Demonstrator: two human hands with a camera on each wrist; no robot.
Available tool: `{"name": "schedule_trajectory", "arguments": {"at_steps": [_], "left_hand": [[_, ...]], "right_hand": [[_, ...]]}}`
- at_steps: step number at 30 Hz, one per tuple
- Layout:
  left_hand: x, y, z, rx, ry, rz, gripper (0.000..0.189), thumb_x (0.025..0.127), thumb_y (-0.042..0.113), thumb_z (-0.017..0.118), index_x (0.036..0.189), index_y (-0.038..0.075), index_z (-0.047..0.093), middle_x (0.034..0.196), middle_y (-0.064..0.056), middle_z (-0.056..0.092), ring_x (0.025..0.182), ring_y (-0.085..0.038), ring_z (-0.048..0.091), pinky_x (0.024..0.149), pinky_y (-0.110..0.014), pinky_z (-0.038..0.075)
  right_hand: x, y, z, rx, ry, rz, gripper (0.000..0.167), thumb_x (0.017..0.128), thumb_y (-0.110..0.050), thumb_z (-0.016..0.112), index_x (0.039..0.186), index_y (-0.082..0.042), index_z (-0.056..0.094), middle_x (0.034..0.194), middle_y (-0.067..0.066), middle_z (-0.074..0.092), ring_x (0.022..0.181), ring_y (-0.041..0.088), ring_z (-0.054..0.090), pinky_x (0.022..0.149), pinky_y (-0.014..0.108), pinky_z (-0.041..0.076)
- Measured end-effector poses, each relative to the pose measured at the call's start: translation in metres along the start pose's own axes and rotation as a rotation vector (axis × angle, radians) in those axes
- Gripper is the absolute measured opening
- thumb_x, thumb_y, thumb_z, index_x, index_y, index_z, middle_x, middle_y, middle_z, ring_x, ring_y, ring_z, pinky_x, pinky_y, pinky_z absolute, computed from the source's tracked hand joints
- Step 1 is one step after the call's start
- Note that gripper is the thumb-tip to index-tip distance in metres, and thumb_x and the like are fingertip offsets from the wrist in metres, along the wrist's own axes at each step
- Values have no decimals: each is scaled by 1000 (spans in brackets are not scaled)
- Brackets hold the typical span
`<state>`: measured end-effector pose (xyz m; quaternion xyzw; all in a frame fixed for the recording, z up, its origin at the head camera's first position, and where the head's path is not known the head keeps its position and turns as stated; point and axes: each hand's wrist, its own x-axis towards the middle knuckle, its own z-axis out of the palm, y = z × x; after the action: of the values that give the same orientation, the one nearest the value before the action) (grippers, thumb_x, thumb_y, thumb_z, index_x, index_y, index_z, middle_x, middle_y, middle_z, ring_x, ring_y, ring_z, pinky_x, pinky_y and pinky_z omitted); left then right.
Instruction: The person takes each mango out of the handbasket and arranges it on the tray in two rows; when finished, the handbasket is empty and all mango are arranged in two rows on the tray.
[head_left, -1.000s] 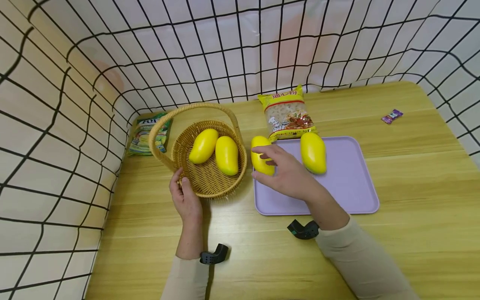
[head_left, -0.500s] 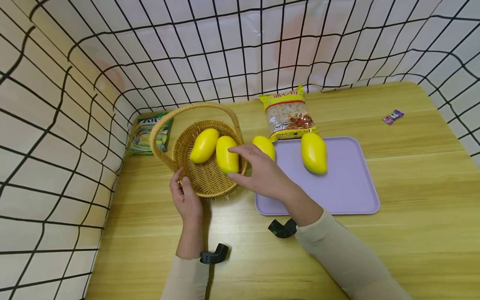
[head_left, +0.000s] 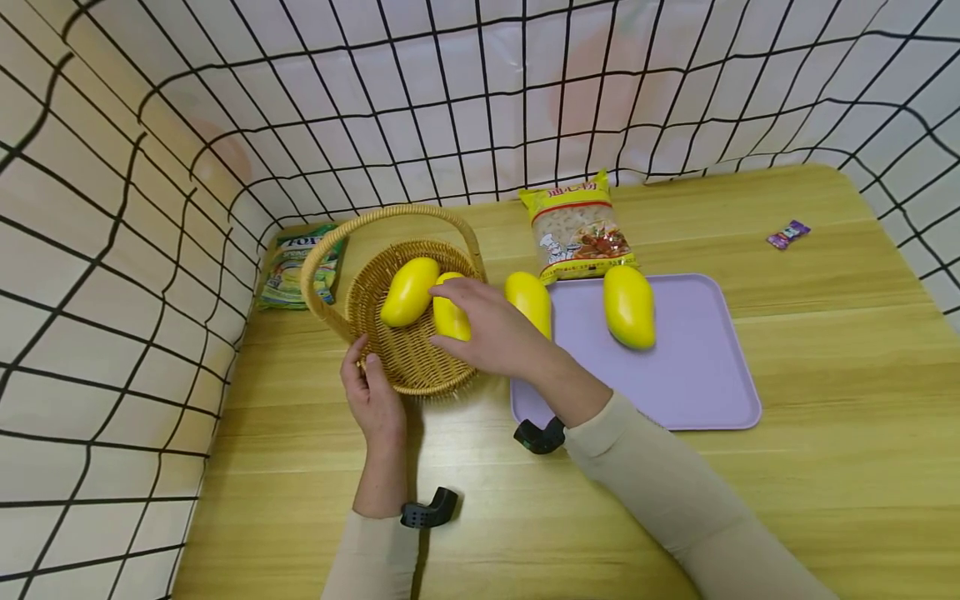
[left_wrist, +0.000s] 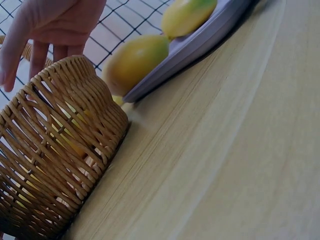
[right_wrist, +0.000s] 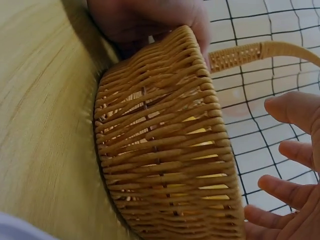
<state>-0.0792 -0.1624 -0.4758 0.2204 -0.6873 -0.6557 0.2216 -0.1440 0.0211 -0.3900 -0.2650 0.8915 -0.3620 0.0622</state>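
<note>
Two yellow mangoes lie in the wicker basket, the one towards 3 o'clock half-covered by the right hand, its fingers spread, holding nothing; the left hand grips the rim at 8 o'clock. A narrow strip of table separates basket from lilac tray at 3 o'clock. Red Chinese characters head the yellow pasta bag at 2 o'clock.

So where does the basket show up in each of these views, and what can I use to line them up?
Head: left of centre, on the table, the basket with its handle arching up.
Left wrist: along the left side, tilted and cut off by the left edge, basket.
Right wrist: large in the middle, cut off at the bottom, basket.
Shared landmark: the black wire grid behind, seen in all three.
</note>
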Motion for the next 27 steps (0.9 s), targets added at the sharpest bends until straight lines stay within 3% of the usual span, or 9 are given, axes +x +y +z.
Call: {"name": "schedule_trajectory", "arguments": {"at_steps": [13,20,27], "left_hand": [[0,1,1,10,-4,-2,35,107,20,42,140,18,55,147,-2,48,127,-22,54,98,-26,49],[0,1,1,14,3,-4,35,107,19,43,140,17,55,147,-3,49,127,-22,53,99,-26,48],[1,1,-1,24,5,-21,35,107,20,43,139,20,56,148,0,49,128,-20,53,102,-31,47]], "right_hand": [[10,-2,7,-40,-39,28,69,92,-42,73,152,-19,47,160,10,43,149,30,38,123,51,30],[11,3,7,7,-51,47,71,92,-43,73,154,-22,44,162,9,39,148,29,40,120,50,35],[13,3,8,44,-101,12,70,92,-39,74,153,-20,45,159,5,43,145,25,44,118,47,38]]}}
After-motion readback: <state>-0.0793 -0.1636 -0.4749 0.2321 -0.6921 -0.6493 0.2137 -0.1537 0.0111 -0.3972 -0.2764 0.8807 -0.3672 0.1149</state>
